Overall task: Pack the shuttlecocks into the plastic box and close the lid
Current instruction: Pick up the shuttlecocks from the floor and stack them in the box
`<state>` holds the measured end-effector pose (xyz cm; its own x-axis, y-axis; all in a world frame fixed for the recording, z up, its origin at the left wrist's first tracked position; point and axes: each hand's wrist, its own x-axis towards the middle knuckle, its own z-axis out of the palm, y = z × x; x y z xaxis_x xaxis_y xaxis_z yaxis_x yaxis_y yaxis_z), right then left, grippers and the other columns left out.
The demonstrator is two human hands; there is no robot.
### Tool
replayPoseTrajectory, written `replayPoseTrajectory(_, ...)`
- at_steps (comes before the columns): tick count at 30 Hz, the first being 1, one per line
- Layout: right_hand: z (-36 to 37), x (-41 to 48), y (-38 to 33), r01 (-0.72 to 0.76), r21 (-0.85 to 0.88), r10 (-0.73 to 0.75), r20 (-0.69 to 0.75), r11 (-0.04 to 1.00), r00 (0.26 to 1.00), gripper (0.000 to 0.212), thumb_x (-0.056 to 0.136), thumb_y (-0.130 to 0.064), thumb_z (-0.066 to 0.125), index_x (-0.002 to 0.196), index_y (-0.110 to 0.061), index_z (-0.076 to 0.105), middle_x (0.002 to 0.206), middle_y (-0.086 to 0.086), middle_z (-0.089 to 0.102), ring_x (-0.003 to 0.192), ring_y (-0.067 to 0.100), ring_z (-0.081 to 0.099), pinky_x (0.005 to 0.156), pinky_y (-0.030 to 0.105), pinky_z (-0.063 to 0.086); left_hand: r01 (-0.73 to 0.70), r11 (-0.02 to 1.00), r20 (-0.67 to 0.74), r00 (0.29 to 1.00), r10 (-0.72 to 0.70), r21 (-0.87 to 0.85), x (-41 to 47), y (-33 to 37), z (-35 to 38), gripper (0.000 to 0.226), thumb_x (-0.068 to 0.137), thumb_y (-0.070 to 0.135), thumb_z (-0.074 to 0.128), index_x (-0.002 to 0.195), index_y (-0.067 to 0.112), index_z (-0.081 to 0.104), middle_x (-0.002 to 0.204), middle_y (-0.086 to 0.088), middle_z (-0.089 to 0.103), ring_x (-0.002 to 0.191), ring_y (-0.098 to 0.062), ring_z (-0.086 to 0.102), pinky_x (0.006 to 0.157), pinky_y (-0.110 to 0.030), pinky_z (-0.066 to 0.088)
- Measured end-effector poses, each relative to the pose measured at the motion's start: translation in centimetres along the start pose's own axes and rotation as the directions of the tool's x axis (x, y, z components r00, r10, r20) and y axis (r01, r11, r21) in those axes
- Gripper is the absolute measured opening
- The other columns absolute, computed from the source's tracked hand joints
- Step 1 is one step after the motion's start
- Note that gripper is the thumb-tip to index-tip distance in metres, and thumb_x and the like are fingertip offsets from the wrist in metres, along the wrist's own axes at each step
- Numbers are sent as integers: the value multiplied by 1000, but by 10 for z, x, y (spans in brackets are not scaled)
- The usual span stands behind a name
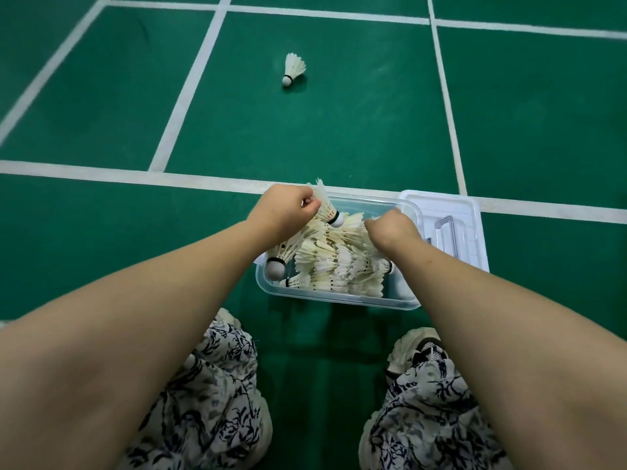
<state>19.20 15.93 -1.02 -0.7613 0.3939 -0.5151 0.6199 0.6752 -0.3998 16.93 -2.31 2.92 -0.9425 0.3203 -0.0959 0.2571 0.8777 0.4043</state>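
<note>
- Left hand (284,209) pinches one shuttlecock (328,209) by its feathers, over the far-left corner of the box (339,301).
- Right hand (393,232) dips into the pile (336,262) inside the box; its fingers are hidden — we cannot tell its grip.
- We judge the shuttlecocks light, with brittle feathers: take the cork or skirt gently.
- A stray (293,68) lies on the floor (339,130) well beyond; the lid (451,208) rests against the box's right side — the heap may block it.

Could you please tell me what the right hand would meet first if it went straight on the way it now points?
Most likely the packed shuttlecocks in the plastic box: the right hand angles forward and down into the pile, its fingertips hidden among feathers, so it may already touch them.
</note>
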Motion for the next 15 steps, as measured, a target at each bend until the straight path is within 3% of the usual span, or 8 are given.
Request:
replayPoseTrajectory(3,-4,-5,3,-22,74,27,-60,997,998,50,93,-31,48,132,-3,36,121,15,57,100,32,56,72,29,36,2,1000,3,1000,-2,-4,-4,2,-2,29,94,28,44,77,7,56,62,-6,49,66,-25,44,57,-30,25)
replayPoseTrajectory(6,-4,-3,12,-31,171,43,-69,985,997,37,90,-23,49,122,-3,46,108,16,61,90,33,54,65,27,36,7,1000,1,1000,-7,-5,-8,3,-4,31,94,28,43,80,4,59,66,-8,51,66,-25,44,58,-29,26)
replayPoseTrajectory(9,-10,-6,20,-40,231,58,-71,972,996,21,88,-16,47,108,-11,47,88,12,52,83,29,46,56,26,32,10,1000,-1,1000,-10,-7,-12,6,-6,31,94,28,43,80,5,59,68,-9,53,68,-26,45,58,-30,27)
replayPoseTrajectory(12,-17,-14,19,-69,372,80,-15,926,997,36,89,-25,46,119,-5,49,99,11,52,90,30,49,73,30,38,6,1000,-5,1000,-6,2,-15,12,-8,32,94,29,42,83,4,59,70,-9,56,68,-26,47,58,-30,29)
replayPoseTrajectory(15,-20,-27,12,-126,623,77,105,772,992,44,85,-39,50,119,-11,54,115,11,58,102,32,56,85,36,47,-3,1000,2,1000,3,17,-19,15,-9,31,94,30,42,86,5,60,72,-9,57,69,-26,47,59,-29,30)
